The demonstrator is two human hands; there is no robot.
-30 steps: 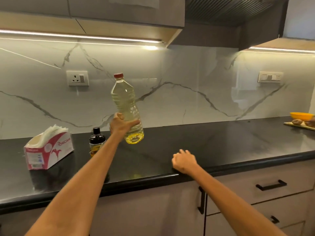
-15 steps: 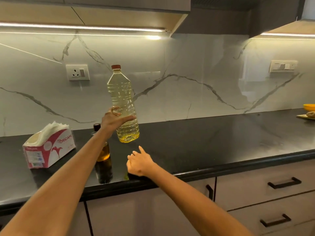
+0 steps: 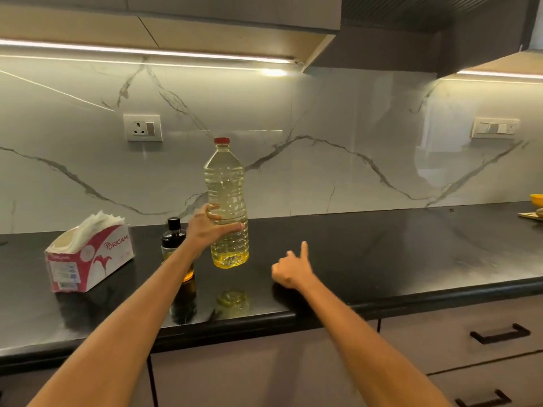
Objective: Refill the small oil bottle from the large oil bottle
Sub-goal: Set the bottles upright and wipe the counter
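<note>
My left hand grips the large clear oil bottle round its lower half. The bottle has a red cap, stands upright, holds pale yellow oil, and hangs a little above the black counter, which mirrors its base. The small dark oil bottle with a black cap stands on the counter just left of it, partly hidden behind my left forearm. A little amber oil shows at its bottom. My right hand hovers over the counter's front to the right of the large bottle, loosely curled with one finger raised, holding nothing.
A red and white tissue box lies on the counter at the left. A wall socket sits above it. At the far right edge are a yellow bowl and a board. Drawers with black handles run below the counter.
My left hand keeps hold of the large bottle, upright above the counter. My right hand swung left toward the bottle, then drew back to the right and lifted off the counter edge.
</note>
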